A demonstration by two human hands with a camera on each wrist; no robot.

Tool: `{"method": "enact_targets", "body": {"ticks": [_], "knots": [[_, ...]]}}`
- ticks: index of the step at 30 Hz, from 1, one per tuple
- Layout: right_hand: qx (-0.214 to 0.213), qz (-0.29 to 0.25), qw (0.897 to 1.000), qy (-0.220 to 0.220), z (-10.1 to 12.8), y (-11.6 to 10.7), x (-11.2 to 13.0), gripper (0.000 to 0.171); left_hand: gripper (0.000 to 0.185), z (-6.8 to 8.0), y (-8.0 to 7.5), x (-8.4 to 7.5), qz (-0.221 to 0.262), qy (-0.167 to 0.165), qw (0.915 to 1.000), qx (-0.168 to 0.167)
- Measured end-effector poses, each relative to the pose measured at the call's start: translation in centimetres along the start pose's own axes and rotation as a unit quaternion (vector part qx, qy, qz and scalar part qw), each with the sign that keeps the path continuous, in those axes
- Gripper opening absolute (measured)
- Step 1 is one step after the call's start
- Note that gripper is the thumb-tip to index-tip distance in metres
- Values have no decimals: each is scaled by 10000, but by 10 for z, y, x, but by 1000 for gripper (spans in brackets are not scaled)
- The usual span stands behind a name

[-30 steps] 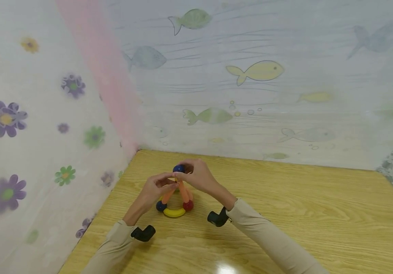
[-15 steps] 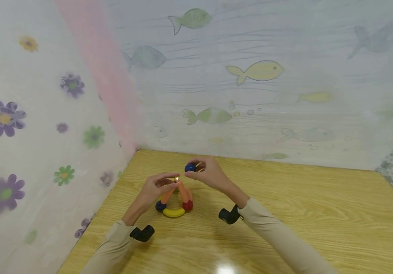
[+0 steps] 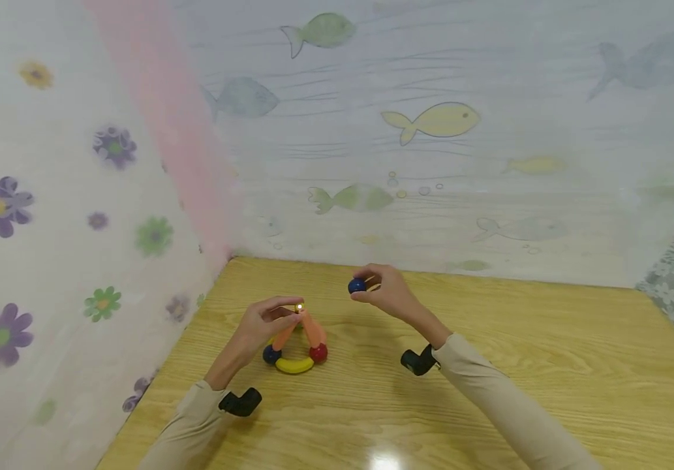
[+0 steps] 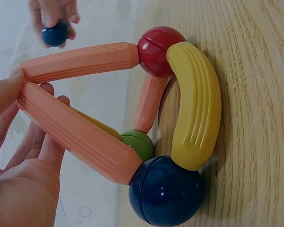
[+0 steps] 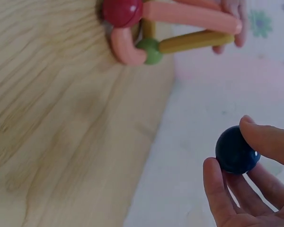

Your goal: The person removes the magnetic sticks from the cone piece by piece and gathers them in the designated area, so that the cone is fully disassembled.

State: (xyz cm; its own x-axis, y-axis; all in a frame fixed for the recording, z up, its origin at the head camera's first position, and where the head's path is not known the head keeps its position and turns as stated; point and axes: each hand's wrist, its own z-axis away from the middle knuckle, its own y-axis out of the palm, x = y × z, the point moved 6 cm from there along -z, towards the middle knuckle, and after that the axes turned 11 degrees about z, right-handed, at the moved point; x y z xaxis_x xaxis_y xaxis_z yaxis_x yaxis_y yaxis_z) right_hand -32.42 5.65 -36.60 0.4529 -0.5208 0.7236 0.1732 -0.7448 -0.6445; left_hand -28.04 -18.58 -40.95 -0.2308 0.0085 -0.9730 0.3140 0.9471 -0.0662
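My right hand [image 3: 395, 297] pinches a dark blue ball [image 5: 235, 150] between thumb and fingers, held up to the right of a pyramid-like frame of building sticks and balls. At the frame's top, my left hand [image 3: 254, 331] pinches together the upper ends of two straight orange sticks [image 4: 80, 132] and a yellow stick [image 5: 194, 41]. These lean down to a second blue ball [image 4: 165, 191], a red ball [image 4: 156, 49] and a green ball [image 4: 138, 144]. A curved yellow stick [image 4: 196, 104] joins the red and blue balls on the table. A curved orange stick [image 5: 125, 45] links red to green.
The wood-grain table [image 3: 489, 365] extends to the right and front of the frame. A flower-patterned wall covering [image 3: 49, 261] rises at the left, and a fish-patterned one [image 3: 337, 143] stands behind. Black mounts [image 3: 241, 402] sit on both wrists.
My right hand has lifted the blue ball off the top of the frame and moved it right. My left hand keeps pinching the stick tops; the view has turned slightly.
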Motion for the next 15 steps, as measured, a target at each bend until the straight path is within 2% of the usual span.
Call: {"method": "enact_targets", "body": {"ticks": [8, 14, 15], "knots": [[-104, 79, 9994, 325, 2, -6, -38, 32, 40, 1, 1, -2, 34, 71, 10000, 30], [-301, 215, 9960, 813, 3, -9, -68, 34, 38, 0, 1, 0, 130, 24, 9999, -10], [-322, 260, 9953, 879, 3, -9, -74, 34, 38, 1, 3, -4, 130, 3, 9999, -12]]}}
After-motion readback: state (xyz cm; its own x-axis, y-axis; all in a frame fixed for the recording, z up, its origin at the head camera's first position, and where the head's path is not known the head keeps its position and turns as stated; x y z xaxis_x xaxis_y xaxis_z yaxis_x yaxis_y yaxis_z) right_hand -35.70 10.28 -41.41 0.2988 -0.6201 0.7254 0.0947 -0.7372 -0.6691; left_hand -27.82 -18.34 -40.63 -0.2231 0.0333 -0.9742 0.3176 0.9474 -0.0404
